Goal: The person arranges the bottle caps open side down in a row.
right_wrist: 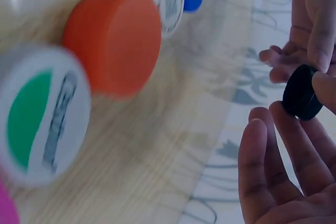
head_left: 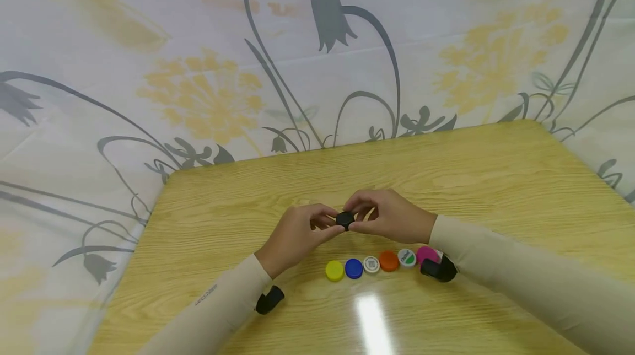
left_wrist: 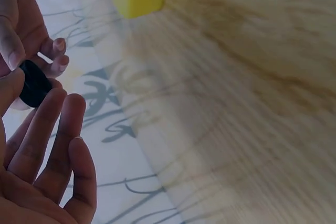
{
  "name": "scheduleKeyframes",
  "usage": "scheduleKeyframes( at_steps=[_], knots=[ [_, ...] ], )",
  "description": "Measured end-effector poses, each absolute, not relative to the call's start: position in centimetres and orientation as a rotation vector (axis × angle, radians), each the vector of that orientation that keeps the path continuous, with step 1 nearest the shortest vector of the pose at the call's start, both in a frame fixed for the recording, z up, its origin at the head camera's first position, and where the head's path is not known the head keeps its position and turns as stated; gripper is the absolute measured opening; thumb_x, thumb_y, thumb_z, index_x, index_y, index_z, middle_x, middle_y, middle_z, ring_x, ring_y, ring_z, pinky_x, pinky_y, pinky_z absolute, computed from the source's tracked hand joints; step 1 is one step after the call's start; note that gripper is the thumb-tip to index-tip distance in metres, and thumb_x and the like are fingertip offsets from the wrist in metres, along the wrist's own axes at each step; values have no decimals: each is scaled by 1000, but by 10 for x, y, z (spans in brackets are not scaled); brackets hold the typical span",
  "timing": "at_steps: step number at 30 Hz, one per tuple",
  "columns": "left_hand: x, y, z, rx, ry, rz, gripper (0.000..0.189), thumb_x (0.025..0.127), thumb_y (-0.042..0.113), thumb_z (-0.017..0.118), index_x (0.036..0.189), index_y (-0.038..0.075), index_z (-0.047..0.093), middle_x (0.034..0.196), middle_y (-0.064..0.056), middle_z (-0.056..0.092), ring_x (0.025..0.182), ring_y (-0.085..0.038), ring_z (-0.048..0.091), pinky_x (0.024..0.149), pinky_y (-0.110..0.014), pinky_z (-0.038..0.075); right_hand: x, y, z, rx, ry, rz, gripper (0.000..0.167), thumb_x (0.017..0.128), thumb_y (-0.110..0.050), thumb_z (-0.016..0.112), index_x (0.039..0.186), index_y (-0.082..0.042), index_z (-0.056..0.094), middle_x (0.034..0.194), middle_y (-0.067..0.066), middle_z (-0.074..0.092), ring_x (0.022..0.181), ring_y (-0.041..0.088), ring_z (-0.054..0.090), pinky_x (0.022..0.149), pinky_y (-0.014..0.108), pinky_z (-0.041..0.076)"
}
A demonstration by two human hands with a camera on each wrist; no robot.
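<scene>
A small black bottle cap [head_left: 345, 220] is held up between both hands, above the wooden table. My left hand [head_left: 297, 234] pinches its left side with thumb and fingertips. From the other side, my right hand [head_left: 389, 214] pinches it too. In the left wrist view the black cap [left_wrist: 34, 84] stands tilted between the thumb and fingers. The right wrist view shows the rim of the cap [right_wrist: 303, 93], with fingers of both hands around it. Nearest below the hands lie a yellow cap [head_left: 334, 270] and a blue cap [head_left: 354, 268].
The row continues rightward with a white cap with a printed code [head_left: 371, 264], an orange cap [head_left: 389, 261], a white-and-green cap [head_left: 407, 258] and a pink cap [head_left: 425, 254], partly behind the right wrist's black camera [head_left: 439, 269]. Patterned cloth [head_left: 297, 96] borders the table [head_left: 223, 195].
</scene>
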State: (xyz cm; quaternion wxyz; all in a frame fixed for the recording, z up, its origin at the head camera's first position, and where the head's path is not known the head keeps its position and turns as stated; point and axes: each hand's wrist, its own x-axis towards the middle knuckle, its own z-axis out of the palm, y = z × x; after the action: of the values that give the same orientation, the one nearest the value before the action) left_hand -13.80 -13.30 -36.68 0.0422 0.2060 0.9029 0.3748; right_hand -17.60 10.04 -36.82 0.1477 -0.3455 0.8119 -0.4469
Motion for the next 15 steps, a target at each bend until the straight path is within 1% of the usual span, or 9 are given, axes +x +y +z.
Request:
scheduleKeyframes(
  at_steps=[6, 9, 11, 15],
  knots=[
    [-119, -154, -371, 585, 2766, 1112, 25, 91, 31, 75, 112, 18, 73, 92, 10, 76, 82, -1, 67, 75, -26, 53, -166, 75, -374, -1009, 2293, -1286, 26, 90, -18, 76, 113, -11, 67, 102, -2, 75, 91, 9, 67, 82, 26, 57],
    [-111, -164, -373, 567, 2756, 1111, 23, 91, 29, 75, 111, 18, 74, 94, 10, 76, 81, 0, 67, 74, -24, 53, -161, 64, -376, -999, 2280, -1270, 24, 88, -20, 78, 109, -13, 69, 99, -4, 75, 93, 9, 67, 81, 23, 56],
    [-106, -169, -375, 556, 2750, 1110, 21, 91, 27, 75, 109, 18, 74, 96, 10, 76, 82, -1, 67, 73, -24, 54, -157, 58, -379, -994, 2292, -1242, 22, 87, -22, 79, 107, -15, 70, 98, -7, 74, 94, 9, 67, 81, 23, 56],
    [-99, -176, -380, 543, 2770, 1034, 18, 91, 30, 75, 106, 21, 74, 98, 12, 75, 85, -2, 67, 78, -27, 55, -151, 47, -382, -1027, 2323, -1155, 19, 86, -23, 80, 103, -18, 73, 97, -10, 73, 95, 8, 67, 85, 28, 54]
  ],
)
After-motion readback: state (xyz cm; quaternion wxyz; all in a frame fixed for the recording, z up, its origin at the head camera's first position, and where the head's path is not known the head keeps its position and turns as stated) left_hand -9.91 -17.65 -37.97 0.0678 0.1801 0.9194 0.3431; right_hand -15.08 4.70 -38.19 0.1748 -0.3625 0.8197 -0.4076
